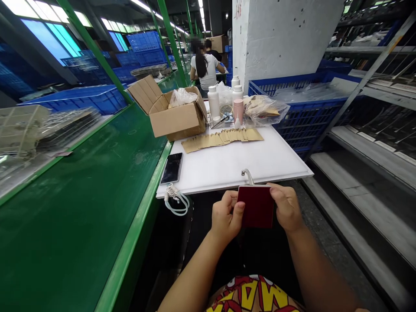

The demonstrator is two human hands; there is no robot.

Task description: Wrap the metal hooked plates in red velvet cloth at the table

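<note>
A flat dark red rectangular panel (256, 207) is held up in front of my lap, just off the near edge of the white table. My left hand (228, 214) grips its left side, with the thumb across the front face. At the upper right corner, my right hand (286, 206) pinches the panel between thumb and fingers. A curved silvery metal piece (248, 174) shows beyond the panel's top edge; whether it is joined to the panel is hidden. The panel's far side is out of sight.
On the white table (227, 167) lie a phone (172, 167), a coiled pale cord (177, 201) and a fanned row of brown paper envelopes (224, 138). Farther back stand an open cardboard box (178, 117) and bottles (213, 103). A green conveyor (87, 186) runs along the left; metal shelves (367, 173) stand right.
</note>
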